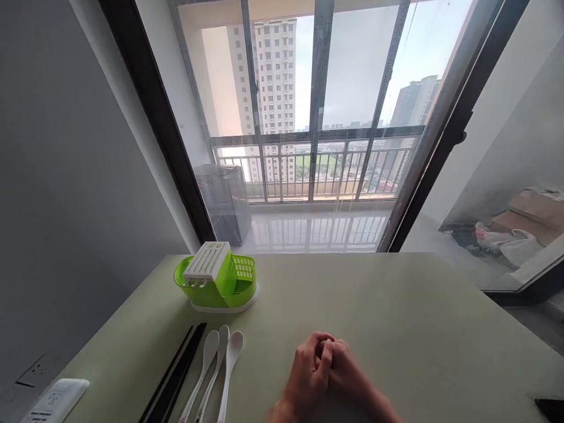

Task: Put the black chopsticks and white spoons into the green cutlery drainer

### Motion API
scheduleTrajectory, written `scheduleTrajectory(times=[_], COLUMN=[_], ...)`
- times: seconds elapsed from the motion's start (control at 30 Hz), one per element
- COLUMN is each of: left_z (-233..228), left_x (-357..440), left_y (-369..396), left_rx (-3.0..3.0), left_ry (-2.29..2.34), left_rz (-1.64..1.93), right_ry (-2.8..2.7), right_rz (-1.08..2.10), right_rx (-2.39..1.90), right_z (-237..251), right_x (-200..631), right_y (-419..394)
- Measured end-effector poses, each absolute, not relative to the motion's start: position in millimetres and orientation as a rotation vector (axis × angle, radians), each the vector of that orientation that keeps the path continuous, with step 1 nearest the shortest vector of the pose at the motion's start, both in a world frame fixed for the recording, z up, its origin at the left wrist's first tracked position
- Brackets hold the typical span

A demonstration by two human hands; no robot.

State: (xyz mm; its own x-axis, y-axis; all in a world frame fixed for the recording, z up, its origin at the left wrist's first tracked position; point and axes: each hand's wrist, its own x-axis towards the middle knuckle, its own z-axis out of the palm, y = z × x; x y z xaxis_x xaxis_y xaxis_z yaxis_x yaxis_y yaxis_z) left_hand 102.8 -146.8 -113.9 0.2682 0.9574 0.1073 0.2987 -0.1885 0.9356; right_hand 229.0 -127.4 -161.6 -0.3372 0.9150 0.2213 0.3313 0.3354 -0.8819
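My left hand (307, 369) and my right hand (345, 363) are clasped together at the front of the pale green table (396, 317). Their fingers are folded over each other, and no object shows in them. To their left, three white spoons (232, 352) lie with bowls pointing away from me. A bundle of black chopsticks (180, 370) lies beside the spoons. Beyond these stands a bright green plastic utensil holder (224, 285) with a white slotted top (207, 261) and a white base; its compartments hold no utensils that I can see.
A white power strip or similar flat device (61, 396) lies at the table's left edge, near a wall socket (33, 371). A dark object (549, 408) shows at the lower right. Behind the table is a glass sliding door with a dark frame (440, 170).
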Motion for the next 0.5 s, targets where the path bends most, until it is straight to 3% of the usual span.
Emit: scheduleTrajectory(times=[0.5], left_z=[-111.1], left_x=[103.6], left_y=[-148.5], left_rx=[1.667], left_ry=[1.191], left_rz=[0.937], right_ry=[-1.828], right_rz=[1.027], right_rx=[-1.076], right_z=[-163.3], right_x=[230.3], right_y=[-127.5])
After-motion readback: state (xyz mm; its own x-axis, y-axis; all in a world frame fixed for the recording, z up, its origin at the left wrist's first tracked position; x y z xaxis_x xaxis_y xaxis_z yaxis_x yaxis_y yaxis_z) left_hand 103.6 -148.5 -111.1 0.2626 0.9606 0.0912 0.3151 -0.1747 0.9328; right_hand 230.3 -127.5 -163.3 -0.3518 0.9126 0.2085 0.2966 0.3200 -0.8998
